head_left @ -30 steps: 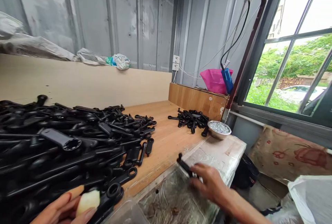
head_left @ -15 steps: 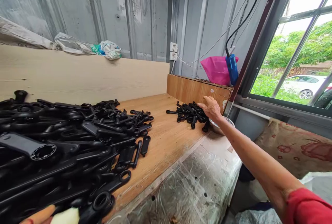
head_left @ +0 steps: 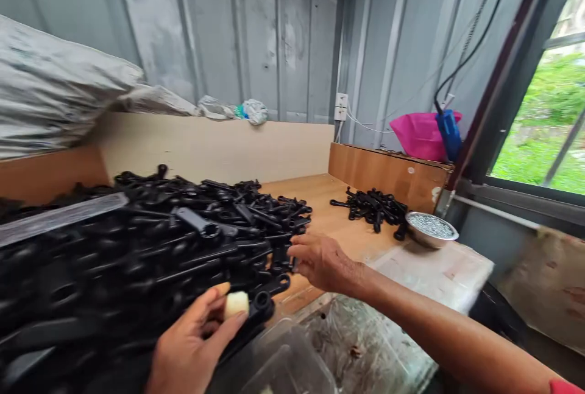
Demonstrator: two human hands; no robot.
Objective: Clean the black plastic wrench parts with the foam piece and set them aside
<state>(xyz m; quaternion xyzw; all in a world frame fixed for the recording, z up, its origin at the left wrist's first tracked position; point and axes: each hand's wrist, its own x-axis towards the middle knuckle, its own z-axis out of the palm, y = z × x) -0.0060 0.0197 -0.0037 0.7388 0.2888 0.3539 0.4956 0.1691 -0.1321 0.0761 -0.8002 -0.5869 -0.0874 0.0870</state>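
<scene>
My left hand (head_left: 192, 333), low in the view, has its fingers curled toward the thumb around a short, cream-coloured piece (head_left: 236, 304). Its kind is not clear. An orange covering shows at one fingertip. My right hand (head_left: 322, 260) reaches in from the right to the edge of a big heap of black plastic crank-like parts (head_left: 183, 266) with ring-shaped ends. Its fingers bend down around a black part at the heap's edge, which they mostly hide. Below both hands is a see-through plastic tub (head_left: 292, 351).
A smaller pile of black parts (head_left: 375, 206) lies farther back on the wooden table (head_left: 315, 186). Beside it stands a metal bowl (head_left: 432, 235) of small shiny pieces. Boards (head_left: 219, 144) border the table's back. A pink bag (head_left: 418, 135) and a blue device (head_left: 449, 132) are at the corner.
My right hand has come back from beside the bowl to the large heap. More of my left hand shows, with the cream-coloured piece. The view has turned left, bringing the tub into sight.
</scene>
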